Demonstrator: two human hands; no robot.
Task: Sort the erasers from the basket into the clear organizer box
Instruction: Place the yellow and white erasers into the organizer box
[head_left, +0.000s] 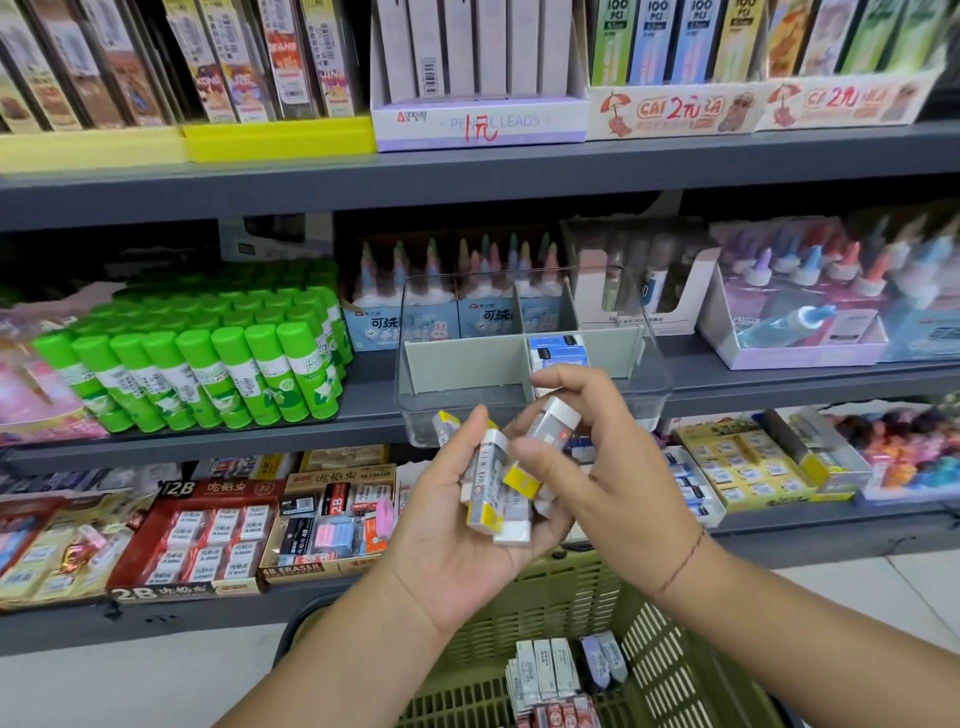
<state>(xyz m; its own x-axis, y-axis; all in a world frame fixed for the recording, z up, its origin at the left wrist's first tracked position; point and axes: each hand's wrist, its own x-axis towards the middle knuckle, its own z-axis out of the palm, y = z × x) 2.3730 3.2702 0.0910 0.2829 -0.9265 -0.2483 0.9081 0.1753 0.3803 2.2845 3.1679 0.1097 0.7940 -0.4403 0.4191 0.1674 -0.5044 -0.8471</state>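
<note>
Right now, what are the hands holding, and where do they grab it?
The left hand cradles a bunch of erasers in its palm, thumb against their side. The right hand pinches one grey-sleeved eraser near its lower end, white tip free.

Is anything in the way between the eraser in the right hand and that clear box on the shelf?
Nothing visible. The right hand pinches the eraser just in front of the clear box, whose top is open; only its own grey dividers and some blue erasers sit inside.
</note>
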